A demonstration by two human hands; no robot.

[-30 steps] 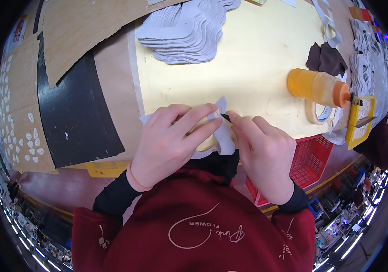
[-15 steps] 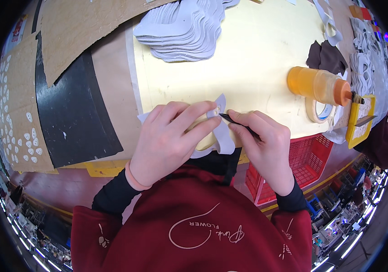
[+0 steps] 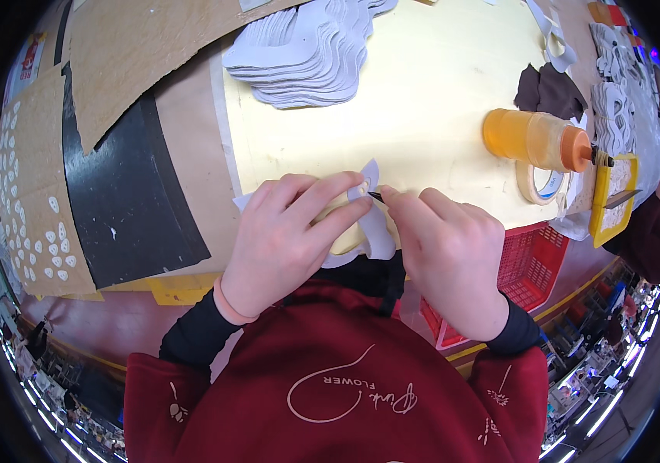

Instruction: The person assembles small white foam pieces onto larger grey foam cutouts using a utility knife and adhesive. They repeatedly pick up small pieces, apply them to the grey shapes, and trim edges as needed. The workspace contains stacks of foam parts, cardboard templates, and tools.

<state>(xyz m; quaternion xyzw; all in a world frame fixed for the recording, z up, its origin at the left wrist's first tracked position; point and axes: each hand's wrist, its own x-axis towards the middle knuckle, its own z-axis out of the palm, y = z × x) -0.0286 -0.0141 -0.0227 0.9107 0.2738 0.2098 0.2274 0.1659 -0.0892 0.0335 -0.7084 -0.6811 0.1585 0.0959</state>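
On the pale yellow table top, near its front edge, lies a curved light grey cut piece (image 3: pixel 377 229) of sheet material. My left hand (image 3: pixel 287 224) holds it down, with two fingertips pinching around a small whitish bit (image 3: pixel 363 187) on the grey strip. My right hand (image 3: pixel 453 243) is closed around a slim black pointed tool (image 3: pixel 377 196). Only its dark tip shows, touching or almost touching the strip beside the whitish bit; the rest is hidden under my fingers.
A stack of grey cut pieces (image 3: pixel 307 58) stands at the back. At right are an orange-capped bottle (image 3: pixel 523 135), a tape roll (image 3: pixel 532 185), dark scraps (image 3: pixel 552 91) and a yellow tray (image 3: pixel 607 220) with a blade across it. Cardboard with small white pieces (image 3: pixel 40 185) lies left; a red crate (image 3: pixel 530 270) sits below.
My right hand has rolled over, its back now facing up, and covers more of the black tool. The left hand keeps its hold, nearly unmoved. The view has shifted slightly.
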